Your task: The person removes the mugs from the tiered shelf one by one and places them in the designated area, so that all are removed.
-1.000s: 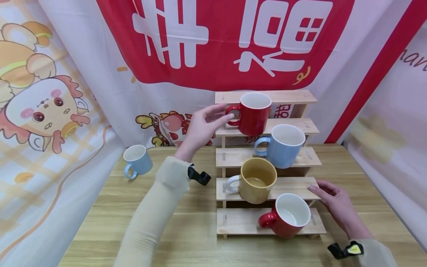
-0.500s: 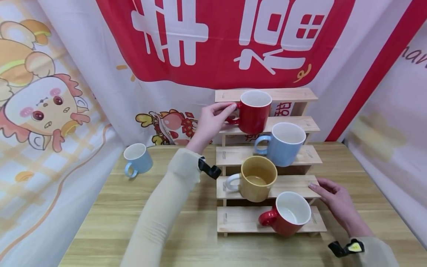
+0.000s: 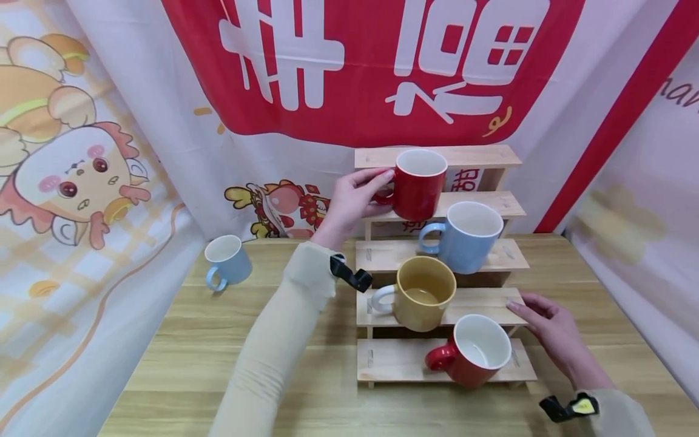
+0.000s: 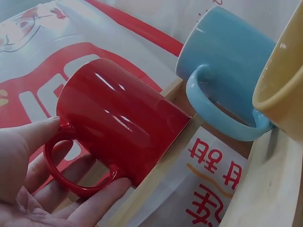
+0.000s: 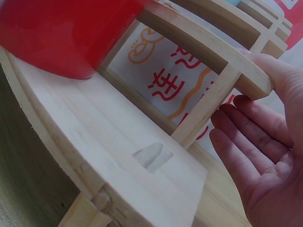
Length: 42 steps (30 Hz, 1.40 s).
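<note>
My left hand is at the handle of a red mug with a white inside. In the left wrist view, the thumb touches the top of that handle and the fingers curl behind and below it. The mug stands upright on the second step from the top of a wooden stepped rack. At the rack's right side, my right hand holds the end of a lower step. Its thumb lies over the board in the right wrist view, with the other fingers bent below.
Lower steps bear a light blue mug, a yellow mug with a white handle, and another red mug. Farther left on the table stands a second light blue mug. Printed cloth hangs behind.
My left hand has shifted right and closed in on the red mug's handle, with the thumb now at its top. The mug and my right hand keep their places.
</note>
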Tool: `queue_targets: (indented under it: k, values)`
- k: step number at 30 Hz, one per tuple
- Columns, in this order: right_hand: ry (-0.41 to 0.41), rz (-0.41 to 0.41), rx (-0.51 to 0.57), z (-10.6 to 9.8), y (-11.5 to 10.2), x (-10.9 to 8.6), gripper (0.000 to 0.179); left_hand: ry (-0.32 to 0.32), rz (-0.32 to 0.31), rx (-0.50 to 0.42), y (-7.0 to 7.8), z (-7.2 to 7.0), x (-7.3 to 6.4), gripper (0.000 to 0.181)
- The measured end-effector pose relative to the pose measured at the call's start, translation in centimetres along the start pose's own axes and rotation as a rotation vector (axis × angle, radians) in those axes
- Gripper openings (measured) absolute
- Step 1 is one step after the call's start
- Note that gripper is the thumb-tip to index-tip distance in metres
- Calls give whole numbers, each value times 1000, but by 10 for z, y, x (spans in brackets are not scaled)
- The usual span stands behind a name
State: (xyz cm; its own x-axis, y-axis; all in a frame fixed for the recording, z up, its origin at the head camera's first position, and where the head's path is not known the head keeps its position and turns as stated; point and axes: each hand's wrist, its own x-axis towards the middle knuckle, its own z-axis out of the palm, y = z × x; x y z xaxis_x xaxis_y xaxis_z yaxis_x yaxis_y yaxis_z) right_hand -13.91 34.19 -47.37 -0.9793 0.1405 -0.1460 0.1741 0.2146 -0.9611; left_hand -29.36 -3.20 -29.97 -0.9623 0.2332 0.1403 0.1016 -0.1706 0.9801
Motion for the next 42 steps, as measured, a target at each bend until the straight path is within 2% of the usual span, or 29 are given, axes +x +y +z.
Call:
queue_targets:
  k: [3, 7, 13, 21, 27, 34, 42]
  values:
    - [4, 6, 33, 0, 1, 0, 19, 10, -6, 1, -1, 1, 0, 32]
    - [1, 7, 24, 1, 4, 0, 20, 28, 0, -7, -3, 2, 0, 31]
    - [7, -7, 14, 1, 3, 0, 19, 40, 28, -8, -4, 1, -2, 29]
    - [-2, -14, 15, 2, 3, 1, 19, 108, 87, -37, -4, -5, -11, 28]
    - [-8, -6, 0, 1, 2, 1, 25, 147, 152, -58, 1, -21, -23, 31]
    - [-5, -11, 9, 1, 0, 0, 22, 190, 225, -129, 11, -46, -38, 28]
    - [-3, -16, 30, 0, 0, 0, 20, 301, 245, -73, 14, -75, -57, 34]
